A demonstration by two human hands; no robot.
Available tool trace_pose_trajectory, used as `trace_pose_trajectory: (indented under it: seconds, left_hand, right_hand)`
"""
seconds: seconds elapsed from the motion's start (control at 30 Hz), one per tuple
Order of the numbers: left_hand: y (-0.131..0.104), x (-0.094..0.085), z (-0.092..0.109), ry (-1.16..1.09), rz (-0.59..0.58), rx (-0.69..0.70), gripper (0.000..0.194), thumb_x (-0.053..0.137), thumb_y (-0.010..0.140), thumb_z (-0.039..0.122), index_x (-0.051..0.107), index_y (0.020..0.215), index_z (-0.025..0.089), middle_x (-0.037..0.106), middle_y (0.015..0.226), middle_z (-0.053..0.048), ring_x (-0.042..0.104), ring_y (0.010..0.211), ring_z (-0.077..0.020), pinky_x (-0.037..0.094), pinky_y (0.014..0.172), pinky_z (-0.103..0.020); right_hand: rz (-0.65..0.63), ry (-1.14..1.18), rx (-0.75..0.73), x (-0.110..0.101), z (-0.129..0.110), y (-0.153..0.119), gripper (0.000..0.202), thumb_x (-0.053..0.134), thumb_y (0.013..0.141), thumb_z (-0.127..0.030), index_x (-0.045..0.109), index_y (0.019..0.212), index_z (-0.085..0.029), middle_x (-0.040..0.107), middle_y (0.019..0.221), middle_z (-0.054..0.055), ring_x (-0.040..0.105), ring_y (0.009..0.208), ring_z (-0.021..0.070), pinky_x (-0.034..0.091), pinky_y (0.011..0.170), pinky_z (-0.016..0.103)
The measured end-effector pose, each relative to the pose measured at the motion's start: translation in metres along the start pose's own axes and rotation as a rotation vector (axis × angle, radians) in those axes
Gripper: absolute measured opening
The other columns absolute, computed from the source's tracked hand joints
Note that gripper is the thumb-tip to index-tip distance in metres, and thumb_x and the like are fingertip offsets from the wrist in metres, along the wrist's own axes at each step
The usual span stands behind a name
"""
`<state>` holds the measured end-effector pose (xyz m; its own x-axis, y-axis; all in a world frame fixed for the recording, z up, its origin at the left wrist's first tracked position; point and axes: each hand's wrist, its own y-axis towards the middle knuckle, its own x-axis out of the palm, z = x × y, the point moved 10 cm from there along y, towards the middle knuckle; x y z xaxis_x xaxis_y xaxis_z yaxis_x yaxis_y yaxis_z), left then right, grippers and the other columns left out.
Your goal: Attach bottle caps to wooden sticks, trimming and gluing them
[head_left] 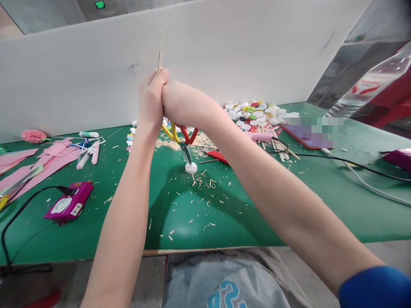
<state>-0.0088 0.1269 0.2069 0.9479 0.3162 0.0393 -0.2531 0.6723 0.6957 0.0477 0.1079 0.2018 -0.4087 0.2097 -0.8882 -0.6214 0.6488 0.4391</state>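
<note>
Both my arms reach out over the green table. My left hand is closed around a thin wooden stick that points straight up. My right hand presses against the left at the stick's base; its fingers face away, so its grip is hidden. Below the wrists, scissors with yellow and red handles show, their blade pointing toward a white bottle cap on the table. Wood shavings are scattered around the cap.
A white board walls off the back. Pink paper, glue sticks and a magenta device with a black cable lie left. Coloured bottle caps, sticks, a red cutter, a phone and cables lie right.
</note>
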Motion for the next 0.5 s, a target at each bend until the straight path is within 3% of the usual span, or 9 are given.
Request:
trace_pose_trajectory:
  seconds: [0.1,0.23,0.5]
  left_hand:
    - [-0.0018,-0.0044,0.0022,0.008,0.001,0.018,0.03,0.049,0.078,0.023,0.032,0.053,0.024,0.033,0.058,-0.001,0.041,0.054,-0.0168,0.038,0.053,-0.03]
    - [-0.0025,-0.0105,-0.0012,0.036,0.027,-0.013,0.032,0.047,0.079,0.022,0.029,0.052,0.024,0.034,0.057,-0.001,0.043,0.055,-0.0175,0.039,0.054,-0.03]
    - [-0.0059,-0.003,-0.0056,-0.11,0.025,-0.012,0.033,0.051,0.08,0.022,0.033,0.053,0.022,0.03,0.056,0.001,0.037,0.053,-0.0135,0.034,0.053,-0.028]
  right_hand:
    - [-0.04,-0.14,-0.014,0.003,-0.0072,-0.0008,0.022,0.041,0.078,0.0,0.059,0.078,-0.012,0.061,0.074,0.005,0.057,0.072,0.0131,0.038,0.066,0.023]
    - [-0.048,-0.158,-0.017,0.0052,-0.0113,0.0014,0.023,0.041,0.078,0.0,0.061,0.081,-0.01,0.062,0.075,0.006,0.056,0.07,0.0129,0.037,0.065,0.023]
    - [-0.045,-0.193,-0.086,0.0097,-0.0094,0.0014,0.029,0.039,0.076,0.0,0.063,0.09,-0.009,0.061,0.074,0.005,0.054,0.067,0.0124,0.037,0.063,0.023]
